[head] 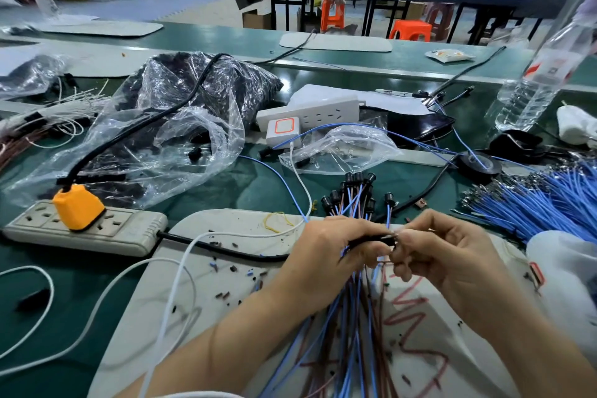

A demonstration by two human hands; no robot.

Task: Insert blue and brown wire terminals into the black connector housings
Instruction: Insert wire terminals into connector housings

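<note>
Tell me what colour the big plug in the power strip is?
The plug is orange. It shows best in the head view.

Left hand point(332, 249) and right hand point(452, 255), both bare.
The left forearm point(232, 346) and right forearm point(529, 346) behind them are uncovered too; well behind the left hand, near the elbow, a blurred strip of white cloth point(193, 395) shows.

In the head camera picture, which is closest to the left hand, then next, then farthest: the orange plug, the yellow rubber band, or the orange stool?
1. Yellow rubber band, on the white mat just left of the left hand.
2. Orange plug, in the power strip far to the left.
3. Orange stool, on the floor beyond the tables.
</note>
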